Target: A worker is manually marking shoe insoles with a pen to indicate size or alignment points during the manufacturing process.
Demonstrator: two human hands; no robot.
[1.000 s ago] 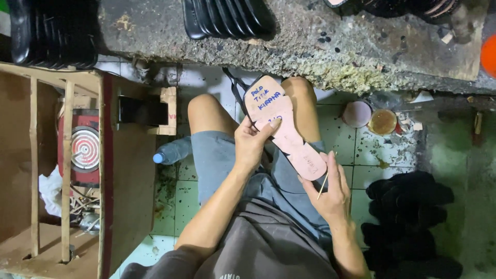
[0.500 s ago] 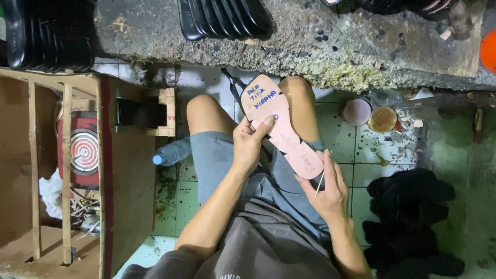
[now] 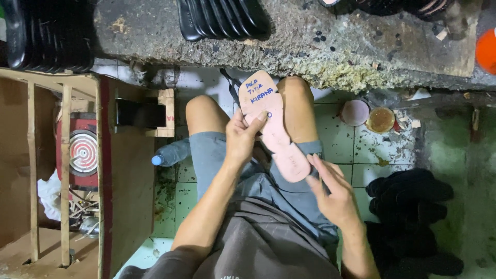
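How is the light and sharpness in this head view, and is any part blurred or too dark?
Head view: even, soft light on the pink sole template and both hands, left hand and right hand, all sharp, with no motion blur; the black soles on the concrete bench and the dark pile lose detail in shadow; no glare.

A plastic bottle lies near black soles on green floor tiles.

Top edge crops the stacked black soles.
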